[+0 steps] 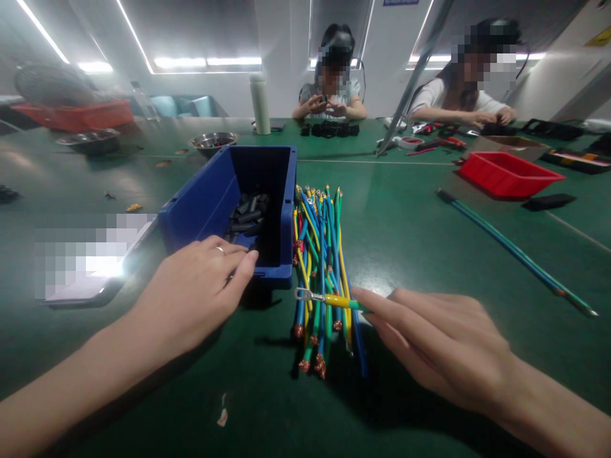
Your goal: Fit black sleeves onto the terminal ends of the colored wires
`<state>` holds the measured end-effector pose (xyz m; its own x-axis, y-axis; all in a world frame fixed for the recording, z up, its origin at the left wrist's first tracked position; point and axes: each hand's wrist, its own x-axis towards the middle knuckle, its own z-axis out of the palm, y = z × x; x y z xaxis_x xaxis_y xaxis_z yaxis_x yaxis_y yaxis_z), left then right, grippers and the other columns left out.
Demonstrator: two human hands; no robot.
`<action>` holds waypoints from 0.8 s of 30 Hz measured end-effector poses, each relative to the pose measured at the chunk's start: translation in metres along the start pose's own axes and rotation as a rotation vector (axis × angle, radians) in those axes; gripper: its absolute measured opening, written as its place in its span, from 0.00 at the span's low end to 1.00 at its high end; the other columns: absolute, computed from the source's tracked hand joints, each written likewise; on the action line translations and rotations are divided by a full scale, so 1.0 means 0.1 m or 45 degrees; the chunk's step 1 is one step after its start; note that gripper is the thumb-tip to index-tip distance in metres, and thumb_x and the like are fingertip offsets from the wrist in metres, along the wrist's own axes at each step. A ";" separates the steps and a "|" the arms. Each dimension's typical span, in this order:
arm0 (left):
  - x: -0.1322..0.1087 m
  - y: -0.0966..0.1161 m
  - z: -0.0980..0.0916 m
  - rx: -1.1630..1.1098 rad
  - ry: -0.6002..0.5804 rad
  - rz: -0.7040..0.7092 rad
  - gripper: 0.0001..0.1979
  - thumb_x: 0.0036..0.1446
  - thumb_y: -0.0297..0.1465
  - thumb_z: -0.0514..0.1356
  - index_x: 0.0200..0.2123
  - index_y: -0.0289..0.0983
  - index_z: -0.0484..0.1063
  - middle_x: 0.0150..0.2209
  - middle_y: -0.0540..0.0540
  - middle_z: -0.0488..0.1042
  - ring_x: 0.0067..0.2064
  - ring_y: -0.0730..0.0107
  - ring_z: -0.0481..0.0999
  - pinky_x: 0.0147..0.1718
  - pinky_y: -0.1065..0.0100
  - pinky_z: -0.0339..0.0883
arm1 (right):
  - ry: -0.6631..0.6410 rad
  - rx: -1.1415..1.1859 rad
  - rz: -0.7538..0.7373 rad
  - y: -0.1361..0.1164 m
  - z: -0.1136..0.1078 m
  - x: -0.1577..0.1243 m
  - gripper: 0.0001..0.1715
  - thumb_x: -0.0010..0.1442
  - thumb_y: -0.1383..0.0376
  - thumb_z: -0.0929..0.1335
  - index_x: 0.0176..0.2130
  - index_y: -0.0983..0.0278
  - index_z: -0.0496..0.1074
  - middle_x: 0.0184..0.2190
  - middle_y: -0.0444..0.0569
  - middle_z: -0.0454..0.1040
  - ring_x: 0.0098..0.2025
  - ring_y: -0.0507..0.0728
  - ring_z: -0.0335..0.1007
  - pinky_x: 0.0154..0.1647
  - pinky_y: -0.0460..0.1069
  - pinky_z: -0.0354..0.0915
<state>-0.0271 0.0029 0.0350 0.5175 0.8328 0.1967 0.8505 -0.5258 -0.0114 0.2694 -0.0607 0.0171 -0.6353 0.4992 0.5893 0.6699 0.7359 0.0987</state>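
Observation:
My right hand [439, 343] is closed on a green wire [356, 305] between thumb and fingers. Its near end carries a yellow sleeve and a silver ring terminal [310, 294] pointing left. Beneath it lies a bundle of blue, green and yellow wires [324, 254], several with bare copper ends and some with terminals. At the front of a blue bin [191, 191], my left hand [200, 286] reaches over the low edge with fingers stretched out. The fingertips are partly hidden. Inside the bin are black sleeve-like pieces [248, 213].
A red tray [508, 175] and a long blue-green wire pair [515, 248] lie to the right. Metal bowls [214, 141] and a pale bottle [259, 105] stand farther back. Two people work across the green table [405, 248]. A bright, pixelated flat item [95, 267] is at left.

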 end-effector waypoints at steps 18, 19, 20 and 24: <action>-0.01 -0.15 -0.03 0.224 0.008 0.415 0.29 0.66 0.29 0.37 0.52 0.26 0.75 0.43 0.28 0.80 0.45 0.39 0.79 0.33 0.45 0.77 | -0.022 0.048 -0.039 -0.02 -0.02 0.02 0.13 0.69 0.72 0.63 0.53 0.70 0.67 0.22 0.40 0.62 0.21 0.50 0.52 0.21 0.48 0.50; -0.01 -0.15 -0.03 0.223 0.002 0.418 0.29 0.65 0.28 0.37 0.52 0.26 0.75 0.44 0.28 0.80 0.45 0.40 0.79 0.33 0.45 0.77 | -0.018 0.047 -0.042 -0.01 -0.01 0.02 0.13 0.69 0.72 0.63 0.53 0.70 0.67 0.22 0.40 0.62 0.21 0.50 0.52 0.21 0.49 0.50; -0.01 -0.16 -0.03 0.221 -0.004 0.417 0.29 0.65 0.28 0.37 0.52 0.27 0.75 0.44 0.28 0.80 0.45 0.40 0.79 0.33 0.46 0.77 | -0.018 0.044 -0.042 -0.01 -0.01 0.03 0.13 0.69 0.72 0.63 0.53 0.70 0.67 0.22 0.40 0.62 0.21 0.50 0.52 0.21 0.49 0.49; 0.00 -0.18 0.01 0.194 -0.024 0.386 0.29 0.66 0.29 0.37 0.51 0.28 0.76 0.44 0.29 0.80 0.44 0.41 0.79 0.30 0.48 0.77 | -0.039 0.034 -0.049 0.00 0.00 0.03 0.14 0.69 0.72 0.62 0.53 0.71 0.67 0.22 0.40 0.61 0.21 0.50 0.52 0.21 0.48 0.49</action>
<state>-0.0420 0.0123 0.0347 0.7497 0.6460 0.1440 0.6609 -0.7194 -0.2135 0.2674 -0.0587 0.0189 -0.6718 0.4838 0.5609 0.6346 0.7665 0.0990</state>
